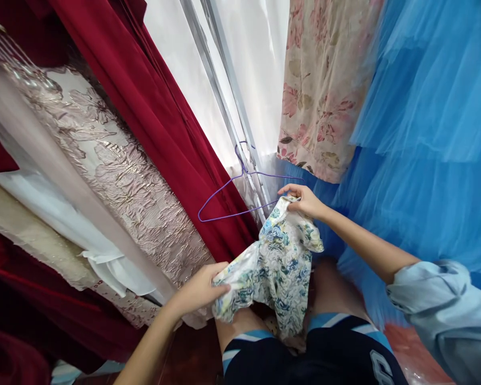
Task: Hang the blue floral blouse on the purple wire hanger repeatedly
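A small white top with a blue, green and yellow floral print [280,248] hangs spread between my two hands, above my lap. My left hand [204,289] is closed on one sleeve end, thumb on top. Up at the neckline, my right hand [304,202] pinches the fabric. A purple wire hanger [220,218] lies just beyond the top, its hook beside a metal pole. The hanger's right end is hidden behind my right hand and the fabric, so I cannot tell whether my fingers touch it.
Long dark red cloth [160,107] and a pinkish brocade garment [116,155] hang on the left. Twin metal poles [224,85] stand ahead before white cloth. On the right hang a floral beige garment [320,96] and blue tulle [433,123], close to my right arm.
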`<state>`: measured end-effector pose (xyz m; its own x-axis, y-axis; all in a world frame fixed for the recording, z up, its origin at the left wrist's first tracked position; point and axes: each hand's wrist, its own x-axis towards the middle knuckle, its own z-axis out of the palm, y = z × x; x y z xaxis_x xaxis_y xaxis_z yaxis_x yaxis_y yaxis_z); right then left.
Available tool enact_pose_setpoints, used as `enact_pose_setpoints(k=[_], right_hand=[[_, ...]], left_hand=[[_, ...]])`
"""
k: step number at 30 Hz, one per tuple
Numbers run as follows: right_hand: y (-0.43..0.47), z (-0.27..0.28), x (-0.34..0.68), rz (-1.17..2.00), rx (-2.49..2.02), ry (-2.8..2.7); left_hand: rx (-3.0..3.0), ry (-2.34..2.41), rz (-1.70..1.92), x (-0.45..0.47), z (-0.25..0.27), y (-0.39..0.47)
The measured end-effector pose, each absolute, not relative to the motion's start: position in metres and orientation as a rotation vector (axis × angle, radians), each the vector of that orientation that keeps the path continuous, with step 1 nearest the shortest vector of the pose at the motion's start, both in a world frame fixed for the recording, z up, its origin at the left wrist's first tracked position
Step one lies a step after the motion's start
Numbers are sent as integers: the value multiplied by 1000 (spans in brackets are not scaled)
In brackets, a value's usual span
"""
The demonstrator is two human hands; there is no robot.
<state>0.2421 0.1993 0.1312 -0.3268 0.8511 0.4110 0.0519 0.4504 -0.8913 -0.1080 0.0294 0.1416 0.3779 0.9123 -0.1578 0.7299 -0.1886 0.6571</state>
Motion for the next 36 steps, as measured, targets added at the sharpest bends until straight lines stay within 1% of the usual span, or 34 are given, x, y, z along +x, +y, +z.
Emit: enact_pose_setpoints(k=[3, 5, 7, 9, 11, 13, 16, 20, 23, 28, 30, 34, 36], right_hand=[[206, 121, 241, 893, -900, -1865], [207, 119, 239, 890, -949, -1958], [205, 121, 238, 922, -935, -2028], [200, 128, 236, 894, -903, -2062], [192, 133, 234, 800, -905, -2060], [184, 136, 231, 724, -927, -2037], [173, 132, 227, 724, -894, -2030], [164, 125, 237, 765, -900, -2073], [165, 127, 260, 662, -901, -2083], [194, 135, 293, 105, -1095, -1775], [208, 142, 293, 1, -1131, -1777], [223, 164, 284, 100, -1353, -1898], [221, 176, 284, 256, -1429, -1904]], left_hand=[[2349, 1718, 130, -133, 158, 46], [2520, 1926, 23, -150, 172, 60], [2588, 2089, -51, -165, 187, 76], [2561, 2223, -50, -175, 203, 93], [2547, 2311, 82, -175, 217, 110], [2561, 2285, 342, -169, 226, 127], [2446, 2072, 754, -149, 228, 147], [2336, 1810, 1088, -123, 215, 158], [2373, 1787, 1143, -112, 206, 152], [2376, 1910, 1215, -98, 200, 139], [2375, 1922, 1218, -94, 199, 136], [2408, 1926, 1197, -100, 199, 135], [2446, 1907, 1228, -109, 200, 135]])
